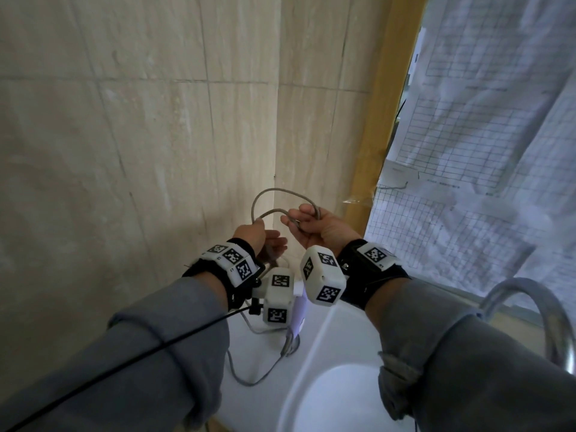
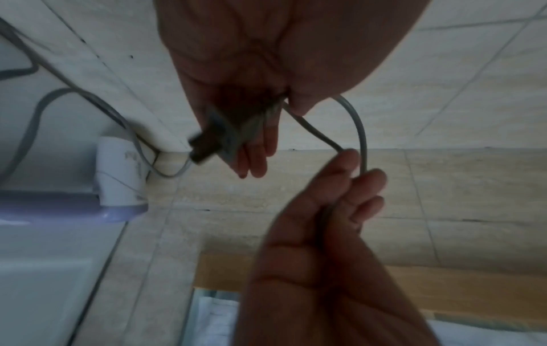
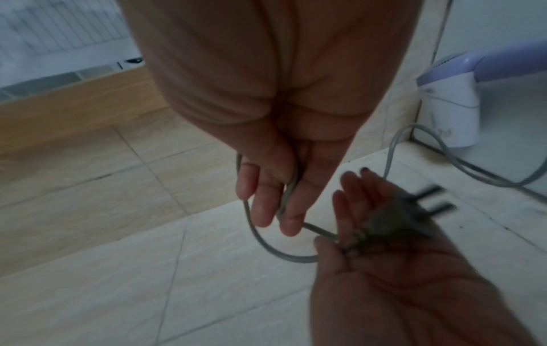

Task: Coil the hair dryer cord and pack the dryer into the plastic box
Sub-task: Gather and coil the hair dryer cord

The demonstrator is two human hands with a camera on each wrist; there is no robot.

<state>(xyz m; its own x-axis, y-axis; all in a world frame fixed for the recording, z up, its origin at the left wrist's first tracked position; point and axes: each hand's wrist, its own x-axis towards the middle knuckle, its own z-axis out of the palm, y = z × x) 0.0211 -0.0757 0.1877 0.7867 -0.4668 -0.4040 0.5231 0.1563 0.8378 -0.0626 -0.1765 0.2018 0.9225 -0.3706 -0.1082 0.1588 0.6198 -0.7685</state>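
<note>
A grey cord [image 1: 280,190] arcs in two loops between my raised hands before the tiled wall corner. My left hand [image 1: 265,241] has the dark two-pin plug [image 2: 213,138] lying in its palm, and its thumb pinches the cord just behind the plug. My right hand [image 1: 307,222] has its fingers curled round the gathered cord [image 3: 284,201]. The cord runs down to the white and lavender hair dryer [image 2: 121,178], which lies on the white counter below and is partly hidden by the wrist cameras in the head view [image 1: 296,319]. No plastic box shows in any view.
A white sink basin [image 1: 314,338] sits at the lower right with a chrome faucet [image 1: 545,307] arching over it. A wooden frame [image 1: 374,120] and a gridded plastic sheet [image 1: 467,151] stand to the right. A thin black cable [image 1: 124,360] crosses my left sleeve.
</note>
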